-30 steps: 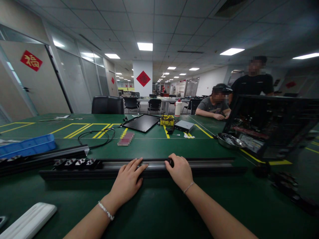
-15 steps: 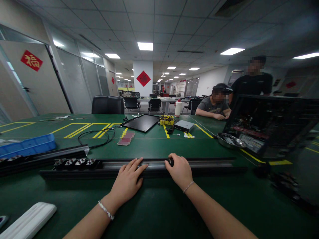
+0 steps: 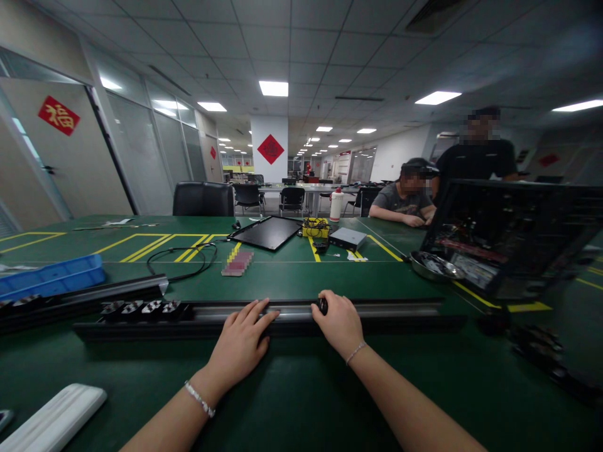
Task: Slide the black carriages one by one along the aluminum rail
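A long black metal rail (image 3: 396, 310) lies across the green table (image 3: 301, 389) in front of me. My left hand (image 3: 240, 342) rests flat on the rail with fingers stretched out. My right hand (image 3: 340, 323) is curled on the rail around a small black part (image 3: 323, 306), gripping it. Several small black-and-silver fittings (image 3: 141, 307) sit in a row on the rail's left end. A second black rail (image 3: 89, 294) lies behind it at the left.
A blue bin (image 3: 51, 274), a white bar (image 3: 51, 420), a black cable (image 3: 183, 258), a black panel (image 3: 267, 231), a yellow box (image 3: 316, 227), a metal dish (image 3: 433, 265) and an open computer case (image 3: 513, 235) stand around. Two people are at the back right.
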